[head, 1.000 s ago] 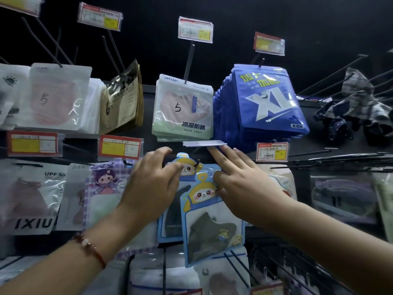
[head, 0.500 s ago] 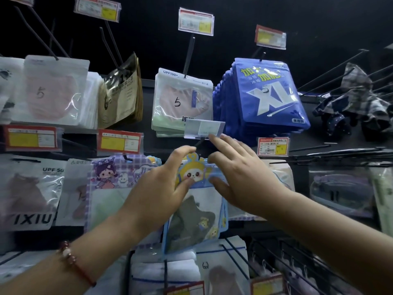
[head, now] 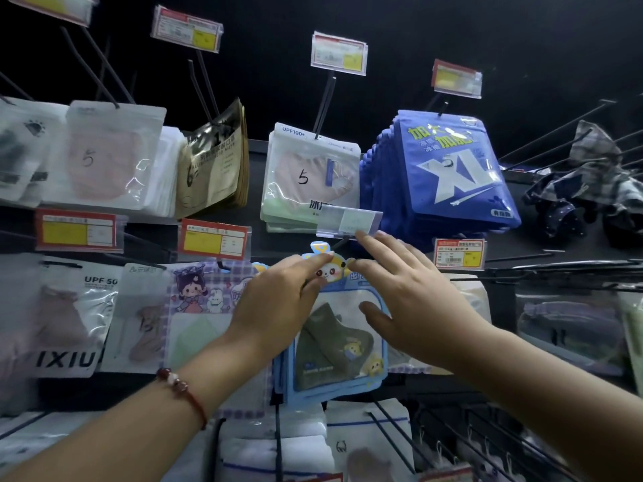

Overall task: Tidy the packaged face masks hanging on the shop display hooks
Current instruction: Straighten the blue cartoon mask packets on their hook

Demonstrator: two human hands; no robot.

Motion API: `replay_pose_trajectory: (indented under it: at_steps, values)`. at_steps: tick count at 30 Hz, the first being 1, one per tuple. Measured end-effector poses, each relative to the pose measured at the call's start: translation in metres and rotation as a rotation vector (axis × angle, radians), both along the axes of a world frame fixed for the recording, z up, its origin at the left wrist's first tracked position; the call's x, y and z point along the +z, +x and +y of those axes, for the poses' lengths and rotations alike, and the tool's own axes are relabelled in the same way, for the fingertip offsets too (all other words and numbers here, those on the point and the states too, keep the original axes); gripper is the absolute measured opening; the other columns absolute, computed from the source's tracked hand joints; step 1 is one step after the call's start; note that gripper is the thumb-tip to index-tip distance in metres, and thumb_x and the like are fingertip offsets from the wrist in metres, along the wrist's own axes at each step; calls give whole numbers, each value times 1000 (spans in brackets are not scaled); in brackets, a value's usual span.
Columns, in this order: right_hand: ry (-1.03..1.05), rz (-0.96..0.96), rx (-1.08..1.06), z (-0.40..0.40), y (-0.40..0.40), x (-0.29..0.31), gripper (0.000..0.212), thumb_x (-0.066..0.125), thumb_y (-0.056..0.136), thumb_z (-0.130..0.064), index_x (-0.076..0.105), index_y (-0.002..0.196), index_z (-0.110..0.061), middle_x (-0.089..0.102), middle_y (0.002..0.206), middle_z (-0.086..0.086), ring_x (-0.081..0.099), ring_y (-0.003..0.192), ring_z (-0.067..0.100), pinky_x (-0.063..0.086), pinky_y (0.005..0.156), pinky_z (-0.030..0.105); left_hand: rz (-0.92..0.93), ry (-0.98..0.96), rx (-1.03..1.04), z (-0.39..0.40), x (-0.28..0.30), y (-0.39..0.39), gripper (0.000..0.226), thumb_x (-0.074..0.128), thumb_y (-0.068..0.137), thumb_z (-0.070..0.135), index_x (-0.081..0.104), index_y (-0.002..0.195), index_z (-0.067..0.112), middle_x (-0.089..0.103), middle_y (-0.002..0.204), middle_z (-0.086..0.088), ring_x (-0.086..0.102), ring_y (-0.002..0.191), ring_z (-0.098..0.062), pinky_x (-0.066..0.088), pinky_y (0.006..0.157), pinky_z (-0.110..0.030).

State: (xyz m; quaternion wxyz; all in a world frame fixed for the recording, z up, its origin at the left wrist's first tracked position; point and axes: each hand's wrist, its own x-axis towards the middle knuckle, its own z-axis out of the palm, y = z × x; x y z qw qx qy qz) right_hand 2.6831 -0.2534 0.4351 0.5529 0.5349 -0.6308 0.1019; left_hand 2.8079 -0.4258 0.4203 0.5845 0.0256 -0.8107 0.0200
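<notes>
Head view: both my hands are up at the blue cartoon-topped mask packs [head: 334, 346], which hang on a hook straight ahead of me, between my two palms.
Left hand [head: 275, 307]: fingers nearly straight, tips laid on the cartoon header of the front pack; nothing pinched or curled around.
Right hand [head: 414, 307]: fingers spread and relaxed, thumb resting on the pack's clear window, fingertips reaching up just under the clear price-tag holder [head: 349, 222]; holding nothing.
Pack position: front pack hangs roughly square, with more blue edges fanned out behind it toward my left wrist.
Weight, my guess: very light, 1 soft fabric mask in a thin plastic pouch.
Stiffness, my guess: floppy film with a slightly firmer printed header; it will bend and swing rather than resist.
Surface, my guess: glossy and slippery, so flat fingertips may slide; a light thumb-and-finger pinch should hold better.
Where to hold: the header near the hang hole to slide it along the hook, or both side edges to square the stack.
Risk, my guess: tugging low could tear the hang hole or pull packs off.
Neighbours: purple checked cartoon pack [head: 205, 307] just outside my left hand; blue XL packs [head: 449, 172] above my right.
</notes>
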Motion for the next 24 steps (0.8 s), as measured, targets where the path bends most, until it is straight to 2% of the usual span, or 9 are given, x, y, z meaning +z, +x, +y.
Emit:
replay_pose_trajectory:
  at_steps: [4, 8, 13, 17, 20, 23, 24]
  values:
    - [37, -19, -31, 1, 0, -1, 50, 68, 82, -34, 57, 128, -17, 34, 156, 13, 33, 142, 35, 26, 114, 43, 3, -19, 87, -3, 5, -4, 38, 53, 101, 39, 55, 139, 37, 57, 91, 10, 57, 79, -13, 48, 61, -33]
    - [63, -44, -55, 2, 3, -1, 50, 65, 85, -35, 55, 132, -19, 27, 159, 12, 26, 146, 34, 12, 115, 39, 52, -208, 281, -3, 6, -4, 39, 59, 97, 35, 61, 136, 27, 52, 81, 0, 54, 68, -20, 45, 53, -34]
    - [91, -85, -51, 4, 3, -4, 50, 65, 86, -36, 54, 132, -20, 23, 161, 12, 22, 147, 34, 12, 115, 40, 69, -262, 335, -9, 3, -1, 44, 62, 94, 33, 59, 137, 24, 47, 77, -2, 50, 64, -21, 41, 52, -34]
    - [109, -120, -20, 5, 5, -6, 47, 61, 86, -35, 55, 130, -20, 19, 161, 13, 21, 148, 35, 16, 116, 43, 31, -328, 463, -17, -1, -2, 47, 70, 90, 31, 62, 135, 22, 47, 77, -7, 50, 64, -28, 41, 56, -37]
    - [118, -132, -4, 6, 7, -9, 49, 59, 88, -37, 52, 134, -21, 18, 162, 12, 15, 149, 33, 10, 117, 40, 11, -360, 560, -20, -5, -9, 49, 68, 90, 35, 59, 138, 23, 46, 80, -8, 47, 67, -28, 36, 59, -37]
    - [130, -129, 6, 5, 7, -13, 49, 60, 86, -37, 52, 132, -21, 34, 155, 12, 20, 148, 33, 15, 118, 43, 11, -355, 610, -19, -12, -13, 54, 68, 90, 35, 55, 141, 22, 47, 87, -9, 46, 75, -29, 36, 67, -40]
    - [137, -131, 2, 4, 7, -14, 50, 60, 87, -38, 51, 133, -21, 37, 152, 10, 19, 148, 33, 12, 117, 41, 8, -340, 620, -19, -15, -13, 56, 68, 91, 35, 53, 143, 22, 48, 92, -11, 46, 80, -30, 35, 71, -42]
